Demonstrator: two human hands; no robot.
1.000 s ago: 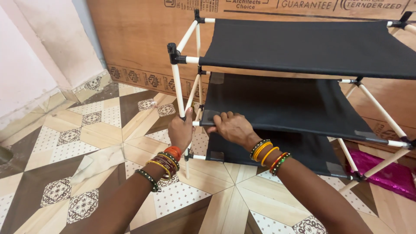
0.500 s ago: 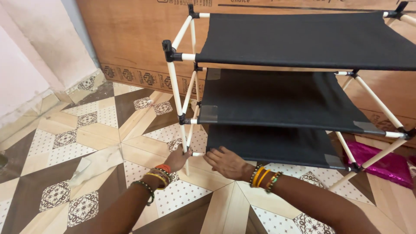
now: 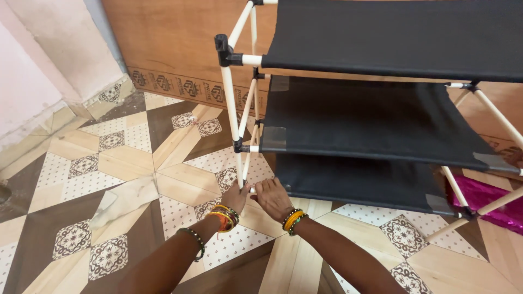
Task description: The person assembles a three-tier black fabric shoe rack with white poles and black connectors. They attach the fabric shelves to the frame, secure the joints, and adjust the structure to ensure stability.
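A three-tier rack (image 3: 239, 130) of cream tubes, black corner joints and black fabric shelves (image 3: 370, 120) stands on the patterned floor. Both hands are down at its front-left bottom corner. My left hand (image 3: 235, 197) grips the base of the front-left upright tube. My right hand (image 3: 272, 197), just to its right, is closed on the front rail of the lowest fabric shelf (image 3: 359, 182) where it meets that corner. Both wrists wear coloured bangles. The joint itself is hidden behind my fingers.
A brown board (image 3: 174, 49) leans against the wall behind the rack. A pale pink wall (image 3: 32, 71) runs along the left. A shiny magenta cloth (image 3: 490, 198) lies on the floor behind the rack's right legs. Tiled floor (image 3: 109, 179) spreads to the left.
Both hands dropped from the middle shelf's front rail down to the bottom-left corner of the rack. The view moved closer and lower toward the rack.
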